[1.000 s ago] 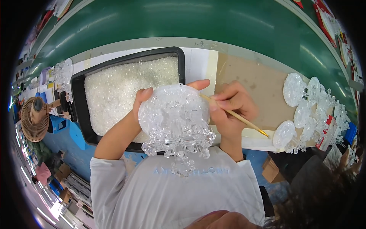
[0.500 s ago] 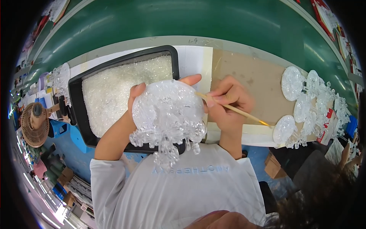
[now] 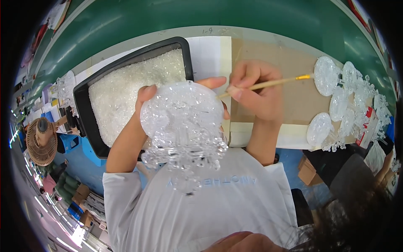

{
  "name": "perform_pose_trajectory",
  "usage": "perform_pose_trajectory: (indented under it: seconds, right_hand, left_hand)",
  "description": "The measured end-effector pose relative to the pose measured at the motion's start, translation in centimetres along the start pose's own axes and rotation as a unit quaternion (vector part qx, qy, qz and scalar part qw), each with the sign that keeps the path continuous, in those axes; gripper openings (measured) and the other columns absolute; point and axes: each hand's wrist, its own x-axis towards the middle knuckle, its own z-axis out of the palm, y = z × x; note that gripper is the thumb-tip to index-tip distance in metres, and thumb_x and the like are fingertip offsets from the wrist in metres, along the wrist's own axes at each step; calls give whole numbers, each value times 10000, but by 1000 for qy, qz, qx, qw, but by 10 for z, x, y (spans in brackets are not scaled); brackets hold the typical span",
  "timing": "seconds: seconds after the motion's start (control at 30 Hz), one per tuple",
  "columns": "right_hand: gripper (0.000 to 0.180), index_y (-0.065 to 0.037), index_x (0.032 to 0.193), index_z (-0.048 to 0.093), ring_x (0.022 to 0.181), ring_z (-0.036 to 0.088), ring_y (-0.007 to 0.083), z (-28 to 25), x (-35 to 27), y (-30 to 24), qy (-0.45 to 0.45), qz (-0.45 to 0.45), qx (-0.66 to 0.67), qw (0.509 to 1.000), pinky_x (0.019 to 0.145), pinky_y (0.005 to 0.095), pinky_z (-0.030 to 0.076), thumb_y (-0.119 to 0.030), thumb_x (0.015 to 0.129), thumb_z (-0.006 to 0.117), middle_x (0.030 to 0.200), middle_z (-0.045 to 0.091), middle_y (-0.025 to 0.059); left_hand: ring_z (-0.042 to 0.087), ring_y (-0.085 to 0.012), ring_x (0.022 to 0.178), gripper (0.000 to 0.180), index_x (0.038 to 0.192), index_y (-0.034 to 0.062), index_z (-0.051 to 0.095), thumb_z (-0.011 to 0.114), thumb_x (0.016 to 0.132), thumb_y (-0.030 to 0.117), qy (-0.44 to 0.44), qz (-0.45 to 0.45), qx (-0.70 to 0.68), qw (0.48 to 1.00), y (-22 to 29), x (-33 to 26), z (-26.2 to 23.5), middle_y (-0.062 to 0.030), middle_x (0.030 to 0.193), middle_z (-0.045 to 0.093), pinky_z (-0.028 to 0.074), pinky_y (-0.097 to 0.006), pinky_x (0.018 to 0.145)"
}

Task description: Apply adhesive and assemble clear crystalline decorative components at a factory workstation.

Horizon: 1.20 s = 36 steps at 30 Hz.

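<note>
My left hand (image 3: 145,97) is closed round a clear plastic ornament (image 3: 184,113). Its round frosted disc faces up, and a cluster of shiny transparent pieces hangs from the near side, over my shirt. Part of the left hand is hidden behind the disc; fingertips show at the disc's far right edge. Between thumb and fingers my right hand (image 3: 260,90) pinches a thin wooden-handled brush (image 3: 275,83). The brush's gold-coloured band points away to the right, while the bare handle end is at the disc's right edge; whether it touches I cannot tell.
A black tray (image 3: 188,59) full of clear granules stands at the left, behind my left forearm. Several similar clear ornaments (image 3: 326,76) lie at the right end of a brown board (image 3: 289,54). A brown fan (image 3: 42,133) is at the far left. Beyond runs a green surface (image 3: 201,14).
The brush has swung from sloping down to the right to sloping up to the right. My right hand has turned with it, and the ornament has tilted, its hanging cluster shifting slightly.
</note>
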Motion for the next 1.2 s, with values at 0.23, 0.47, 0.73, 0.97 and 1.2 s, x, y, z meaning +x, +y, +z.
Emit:
perform_pose_trajectory:
  seconds: [0.23, 0.47, 0.73, 0.97, 1.2]
  right_hand:
    - [221, -59, 740, 531, 547, 488, 62, 5, 4, 2, 8, 20, 59, 998, 474, 211, 376, 66, 765, 711, 736, 587, 99]
    - [218, -51, 739, 529, 483, 456, 39, -8, -2, 6, -49, -25, 24, 998, 419, 199, 351, 62, 763, 714, 714, 581, 103]
    - [214, -47, 735, 526, 457, 451, 41, -2, -2, 4, -20, -6, 48, 999, 418, 193, 340, 70, 764, 702, 722, 587, 109]
    - [218, -53, 729, 519, 457, 452, 37, 9, 3, 7, 18, -22, 53, 998, 420, 192, 337, 55, 765, 706, 724, 589, 113]
    - [207, -52, 738, 521, 466, 461, 41, -3, -6, 5, -43, -9, 23, 999, 422, 189, 339, 62, 774, 691, 734, 590, 107]
  left_hand:
    - [600, -503, 1016, 1205, 1522, 129, 334, 559, 611, 887, 34, 2, -48, 998, -2, -3, 7, -355, 1212, 528, 525, -516, 837]
    - [610, -489, 992, 1167, 1509, 85, 348, 520, 663, 870, 56, 0, -33, 998, -1, -3, 11, -358, 1164, 546, 526, -514, 833]
    - [606, -505, 1004, 1174, 1513, 89, 338, 549, 657, 863, 45, 13, -46, 998, -3, -3, 11, -373, 1174, 537, 527, -524, 828]
    - [633, -425, 1033, 1269, 1546, 50, 204, 678, 600, 749, 5, -2, -50, 999, -3, 1, 2, -289, 1253, 546, 536, -499, 846]
    - [639, -409, 1024, 1287, 1546, 50, 211, 659, 587, 783, 80, -8, -43, 996, -1, -3, 19, -286, 1239, 555, 538, -483, 844]
